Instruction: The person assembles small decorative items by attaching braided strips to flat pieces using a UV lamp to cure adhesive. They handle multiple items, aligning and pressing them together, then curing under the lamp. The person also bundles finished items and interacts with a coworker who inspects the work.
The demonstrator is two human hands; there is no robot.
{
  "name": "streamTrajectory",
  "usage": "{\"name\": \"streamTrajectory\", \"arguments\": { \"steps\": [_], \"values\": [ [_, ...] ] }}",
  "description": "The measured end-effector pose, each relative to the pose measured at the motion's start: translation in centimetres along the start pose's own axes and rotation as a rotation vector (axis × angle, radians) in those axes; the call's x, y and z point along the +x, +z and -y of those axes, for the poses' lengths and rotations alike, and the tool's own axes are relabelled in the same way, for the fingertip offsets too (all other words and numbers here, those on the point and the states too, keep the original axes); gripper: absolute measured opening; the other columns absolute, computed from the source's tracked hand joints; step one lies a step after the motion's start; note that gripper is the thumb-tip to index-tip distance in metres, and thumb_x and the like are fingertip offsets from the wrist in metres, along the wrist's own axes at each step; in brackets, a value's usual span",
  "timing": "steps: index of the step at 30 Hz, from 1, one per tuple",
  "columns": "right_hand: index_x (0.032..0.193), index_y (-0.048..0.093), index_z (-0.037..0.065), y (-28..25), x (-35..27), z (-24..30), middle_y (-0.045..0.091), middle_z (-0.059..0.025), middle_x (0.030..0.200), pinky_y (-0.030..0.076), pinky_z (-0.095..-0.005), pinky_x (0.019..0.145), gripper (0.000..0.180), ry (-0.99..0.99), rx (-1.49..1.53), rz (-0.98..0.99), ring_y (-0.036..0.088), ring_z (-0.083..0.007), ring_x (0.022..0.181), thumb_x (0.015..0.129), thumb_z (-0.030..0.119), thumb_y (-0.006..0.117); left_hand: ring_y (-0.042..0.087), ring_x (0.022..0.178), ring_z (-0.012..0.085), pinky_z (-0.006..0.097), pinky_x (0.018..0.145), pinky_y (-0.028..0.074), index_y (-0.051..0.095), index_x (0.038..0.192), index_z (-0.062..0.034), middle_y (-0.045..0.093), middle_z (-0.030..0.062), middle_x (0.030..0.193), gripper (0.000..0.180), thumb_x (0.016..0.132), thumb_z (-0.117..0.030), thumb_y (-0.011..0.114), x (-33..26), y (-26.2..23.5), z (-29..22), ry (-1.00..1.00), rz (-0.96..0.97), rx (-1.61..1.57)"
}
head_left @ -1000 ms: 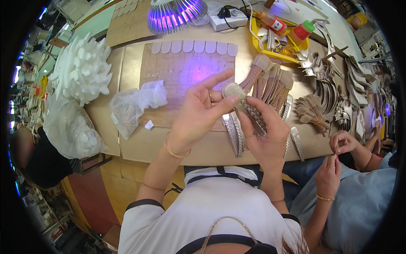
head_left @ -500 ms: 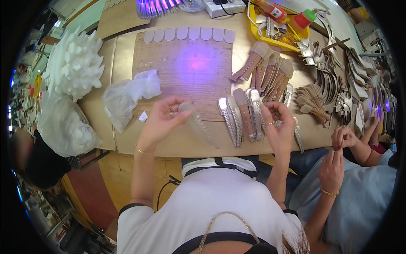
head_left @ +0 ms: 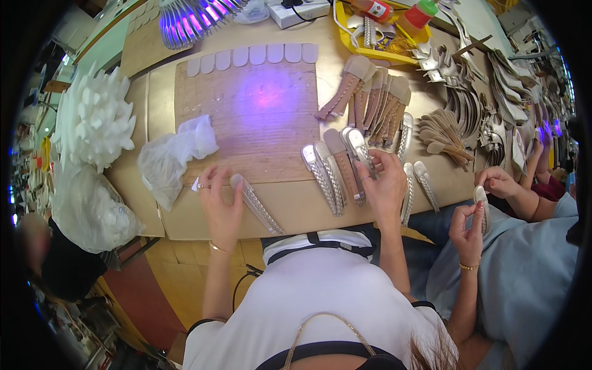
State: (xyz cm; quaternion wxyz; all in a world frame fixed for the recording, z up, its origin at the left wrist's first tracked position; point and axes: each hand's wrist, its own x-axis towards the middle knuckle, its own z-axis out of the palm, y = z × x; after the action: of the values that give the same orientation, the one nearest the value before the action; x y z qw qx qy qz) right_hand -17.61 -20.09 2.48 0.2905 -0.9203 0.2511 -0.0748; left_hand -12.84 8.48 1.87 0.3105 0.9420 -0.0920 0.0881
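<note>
My left hand [head_left: 220, 200] is above the table with its fingers apart. A silver braided strap [head_left: 262, 209] with a rounded end lies just beside its thumb. My right hand [head_left: 385, 184] has its thumb and fingers around a silver braided strap [head_left: 356, 145] in a small group in front of me. To its left in that group are a brown-backed strap [head_left: 337, 145] and another silver braided strap [head_left: 312, 161]. Two more straps, a braided one [head_left: 407, 194] and a shorter-looking one [head_left: 425, 185], lie right of my right hand.
A brown board [head_left: 246, 135] bears a row of pale rounded tabs [head_left: 240, 57] under a purple-lit lamp [head_left: 197, 21]. Plastic bags [head_left: 172, 160] and white foam [head_left: 92, 120] lie left. Strap piles [head_left: 376, 102] and a yellow tray [head_left: 394, 57] are right. A co-worker's hands [head_left: 468, 228] hold a strap.
My left hand has let go of the strap, now lying on the table. My right hand has moved left onto the strap group. The whole view has shifted slightly.
</note>
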Motion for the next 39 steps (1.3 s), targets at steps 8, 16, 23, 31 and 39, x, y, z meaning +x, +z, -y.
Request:
{"name": "streamTrajectory", "arguments": {
  "steps": [8,16,23,31,39],
  "values": [
    [0.096,0.065,0.003,-3.5,-0.6,3.4,0.058,-0.008,0.083,0.048,-0.0306,0.067,0.029,-0.114,0.172,-0.081,0.056,-0.0188,0.073,0.068,0.005,0.074,0.056,0.11,0.0204,0.034,0.094,0.045,0.048,0.124,0.002,0.057,0.0147,0.12,0.041,0.088,-0.011,0.063,3.4,2.6,-7.3,-0.355,0.382,-1.075],
    [0.097,0.064,0.001,-6.6,-1.1,8.0,0.06,-0.0088,0.092,0.051,-0.029,0.071,0.029,-0.368,0.22,-0.018,0.062,-0.0203,0.082,0.07,0.003,0.074,0.062,0.094,0.0124,0.026,0.078,0.055,0.043,0.128,0.0016,0.064,0.0079,0.099,0.043,0.09,-0.01,0.061,7.6,1.4,-11.8,-0.379,0.664,-1.417],
    [0.098,0.063,0.002,-7.4,-0.9,9.6,0.061,-0.0095,0.093,0.052,-0.029,0.069,0.029,-0.452,0.242,-0.037,0.063,-0.0209,0.082,0.073,0.007,0.076,0.064,0.084,0.01,0.023,0.072,0.057,0.045,0.126,0.0007,0.064,0.0057,0.095,0.041,0.09,-0.012,0.061,8.1,-0.2,-12.4,-0.379,0.611,-1.435],
    [0.101,0.063,0.001,-7.6,-1.0,10.2,0.062,-0.0092,0.088,0.052,-0.0268,0.066,0.028,-0.445,0.267,-0.01,0.063,-0.0185,0.078,0.075,0.007,0.074,0.063,0.079,0.007,0.021,0.066,0.057,0.046,0.126,0.0008,0.064,0.0051,0.092,0.04,0.092,-0.014,0.059,8.6,-0.4,-12.1,-0.39,0.667,-1.453],
    [0.102,0.063,0.002,-7.7,-1.2,10.3,0.062,-0.0091,0.085,0.05,-0.0275,0.067,0.029,-0.441,0.246,-0.005,0.063,-0.0185,0.075,0.075,0.005,0.073,0.065,0.084,0.0103,0.022,0.069,0.056,0.043,0.127,0.001,0.066,0.008,0.096,0.041,0.092,-0.015,0.058,8.5,0.0,-12.0,-0.363,0.68,-1.485]
  ]
}}
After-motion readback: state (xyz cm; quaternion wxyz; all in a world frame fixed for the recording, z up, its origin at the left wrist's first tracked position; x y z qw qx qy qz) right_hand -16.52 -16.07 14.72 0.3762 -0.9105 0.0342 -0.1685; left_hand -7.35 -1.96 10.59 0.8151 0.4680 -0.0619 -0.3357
